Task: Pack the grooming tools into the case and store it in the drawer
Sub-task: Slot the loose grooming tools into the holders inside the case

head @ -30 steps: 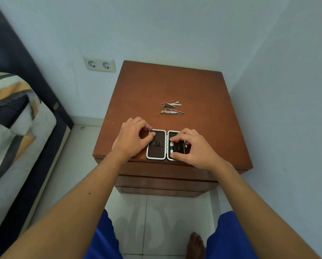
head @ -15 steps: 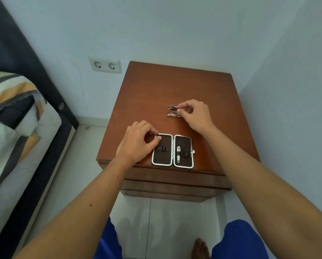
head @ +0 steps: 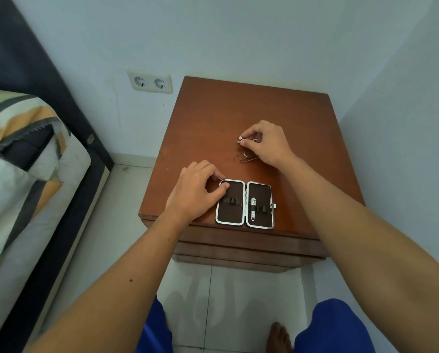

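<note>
Now the right hand (head: 265, 142) pinches one tool (head: 241, 139) at twelve o'clock of the case (head: 245, 203); lift it clear of its neighbour (head: 249, 157) while the left hand (head: 196, 193), fingers curled, pins the lid.

We see soft, even, fairly bright light with no harsh glare. Faint shadows fall on the pale tiled floor (head: 228, 296) below the brown wooden nightstand (head: 251, 110). Wide-angle distortion bends the edges, stretching our forearms. The small metal tools (head: 247, 157) look slightly blurred.
</note>
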Motion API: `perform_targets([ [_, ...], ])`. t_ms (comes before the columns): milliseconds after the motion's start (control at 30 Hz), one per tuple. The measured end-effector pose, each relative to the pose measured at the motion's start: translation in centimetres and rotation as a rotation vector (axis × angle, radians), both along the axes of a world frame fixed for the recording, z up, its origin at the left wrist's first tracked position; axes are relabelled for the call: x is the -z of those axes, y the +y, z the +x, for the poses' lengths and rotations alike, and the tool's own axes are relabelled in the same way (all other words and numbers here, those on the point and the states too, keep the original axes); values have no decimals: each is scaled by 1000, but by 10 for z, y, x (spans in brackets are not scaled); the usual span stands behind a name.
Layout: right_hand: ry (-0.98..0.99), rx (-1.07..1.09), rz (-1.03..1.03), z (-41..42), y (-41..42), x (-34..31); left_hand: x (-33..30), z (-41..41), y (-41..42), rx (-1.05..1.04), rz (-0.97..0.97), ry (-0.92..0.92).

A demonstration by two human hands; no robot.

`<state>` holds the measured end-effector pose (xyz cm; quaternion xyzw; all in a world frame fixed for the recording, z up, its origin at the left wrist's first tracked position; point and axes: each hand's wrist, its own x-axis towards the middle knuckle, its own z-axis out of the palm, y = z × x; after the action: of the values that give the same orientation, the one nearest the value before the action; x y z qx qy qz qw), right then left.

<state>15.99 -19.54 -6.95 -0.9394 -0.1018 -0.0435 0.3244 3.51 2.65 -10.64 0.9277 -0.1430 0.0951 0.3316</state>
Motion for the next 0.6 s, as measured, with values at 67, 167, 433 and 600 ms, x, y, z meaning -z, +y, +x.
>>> perform_targets([
  [67,-13,28,64,-6,-2,-5,0,0,0,0,-3,-2],
  [167,28,42,201,-21,-10,-13,0,0,0,4,-4,3],
  [433,219,-60,536,-84,-31,-7,-2,-1,0,3,-11,7],
  [600,277,-40,551,-117,-41,5,-3,-1,0,-6,-14,6],
])
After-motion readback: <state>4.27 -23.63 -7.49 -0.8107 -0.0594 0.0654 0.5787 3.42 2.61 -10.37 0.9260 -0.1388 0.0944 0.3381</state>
